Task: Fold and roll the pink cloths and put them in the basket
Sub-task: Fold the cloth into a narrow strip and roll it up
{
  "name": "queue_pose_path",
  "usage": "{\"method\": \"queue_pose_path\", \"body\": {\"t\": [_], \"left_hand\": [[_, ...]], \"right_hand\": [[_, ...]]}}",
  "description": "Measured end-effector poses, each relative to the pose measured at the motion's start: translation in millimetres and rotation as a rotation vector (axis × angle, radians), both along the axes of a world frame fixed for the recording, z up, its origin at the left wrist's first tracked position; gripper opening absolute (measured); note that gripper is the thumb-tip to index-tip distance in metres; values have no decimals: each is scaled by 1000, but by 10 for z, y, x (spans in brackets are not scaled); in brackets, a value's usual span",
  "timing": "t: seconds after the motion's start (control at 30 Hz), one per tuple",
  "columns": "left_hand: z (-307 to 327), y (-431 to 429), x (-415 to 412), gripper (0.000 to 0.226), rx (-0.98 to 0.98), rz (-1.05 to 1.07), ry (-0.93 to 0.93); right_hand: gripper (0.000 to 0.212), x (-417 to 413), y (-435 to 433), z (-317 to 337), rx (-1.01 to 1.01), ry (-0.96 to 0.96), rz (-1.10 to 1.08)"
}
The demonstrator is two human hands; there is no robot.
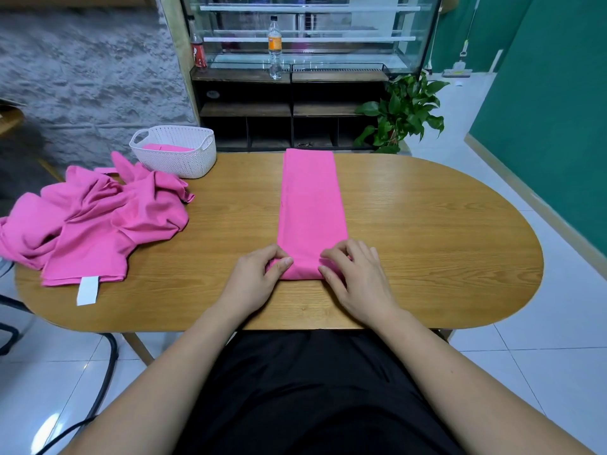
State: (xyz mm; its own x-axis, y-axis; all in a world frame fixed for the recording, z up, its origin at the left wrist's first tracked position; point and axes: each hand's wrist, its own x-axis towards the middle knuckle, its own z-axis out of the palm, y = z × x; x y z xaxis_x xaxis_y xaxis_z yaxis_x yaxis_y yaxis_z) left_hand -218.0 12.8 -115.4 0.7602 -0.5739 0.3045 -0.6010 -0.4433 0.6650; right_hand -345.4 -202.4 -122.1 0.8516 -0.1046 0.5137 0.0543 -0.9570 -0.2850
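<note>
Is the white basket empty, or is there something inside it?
Not empty: pink cloth shows inside the white basket, below its rim. How much, cannot tell.

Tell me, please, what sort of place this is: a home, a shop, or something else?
Probably a small café or shop. Behind the wooden table with the pink cloth stands a glass display case with drink bottles on its counter, and a mop stands by the green wall.
</note>
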Motion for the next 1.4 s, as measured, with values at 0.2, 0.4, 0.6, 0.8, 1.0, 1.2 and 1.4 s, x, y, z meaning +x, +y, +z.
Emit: {"method": "queue_pose_path", "body": {"t": [0.2,0.4,0.6,0.8,1.0,1.2,1.4], "left_hand": [[-102,14,-5,22,-46,93,-64],[-31,11,-37,42,30,-7,-194],[-61,-2,-4,35,50,-82,-134],[-41,-24,12,29,77,-32,-87],[-25,-25,-2,19,54,28,-11],[-82,0,19,34,29,51,-67],[-46,45,-11,30,-94,-6,-150]], "right_hand": [[28,52,-32,-50,66,64,8],[25,145,-128,-103,259,130,19],[26,144,-181,-100,372,110,36],[52,52,-93,-90,160,57,-45],[44,56,-104,-80,199,38,0],[43,86,-118,-97,160,94,-10],[48,111,-122,-117,248,88,-17]]}}
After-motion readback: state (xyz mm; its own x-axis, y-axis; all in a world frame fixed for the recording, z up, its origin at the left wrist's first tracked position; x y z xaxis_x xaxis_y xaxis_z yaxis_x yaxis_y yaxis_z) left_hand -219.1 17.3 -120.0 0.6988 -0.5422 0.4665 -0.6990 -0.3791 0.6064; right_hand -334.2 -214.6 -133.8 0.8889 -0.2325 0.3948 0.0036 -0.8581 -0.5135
